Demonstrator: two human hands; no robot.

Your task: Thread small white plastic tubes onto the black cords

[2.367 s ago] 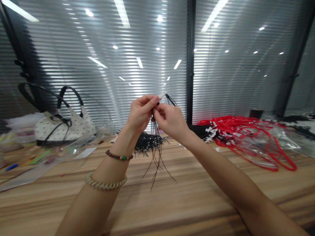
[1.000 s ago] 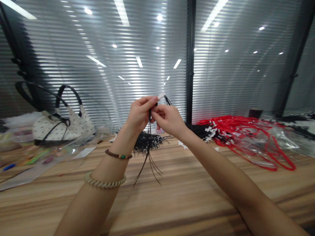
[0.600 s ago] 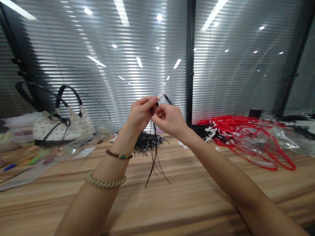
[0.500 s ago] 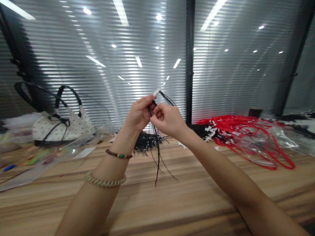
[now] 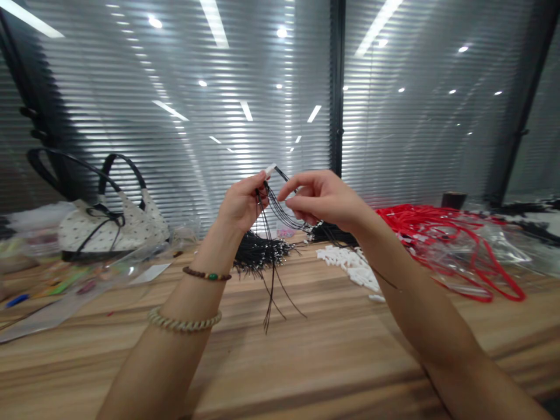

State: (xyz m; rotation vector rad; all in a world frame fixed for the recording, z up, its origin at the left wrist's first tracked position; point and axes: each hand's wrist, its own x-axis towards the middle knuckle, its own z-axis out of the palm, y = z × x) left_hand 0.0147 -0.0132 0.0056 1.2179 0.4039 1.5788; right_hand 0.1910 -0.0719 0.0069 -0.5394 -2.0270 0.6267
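Observation:
My left hand [image 5: 242,201] pinches a small white piece [image 5: 270,170] with black cords [image 5: 272,256] that hang down over the table. More of the cords loop from it toward the right. My right hand [image 5: 321,195] is beside these loops, thumb and forefinger apart, and I see nothing gripped in it. Behind my hands lies a bundle of black cords [image 5: 258,252] with shiny tips. A pile of small white pieces [image 5: 350,265] lies on the table below my right wrist.
Red straps [image 5: 420,224] and clear plastic bags [image 5: 503,245] are heaped at the right. A spotted white handbag [image 5: 109,227] stands at the left near a blue pen [image 5: 17,300]. Glass panels with blinds rise behind the wooden table [image 5: 245,361].
My right hand has moved right, away from my left, and its fingers have parted. My left hand has shifted slightly left and down with the cords. The white pile is now uncovered.

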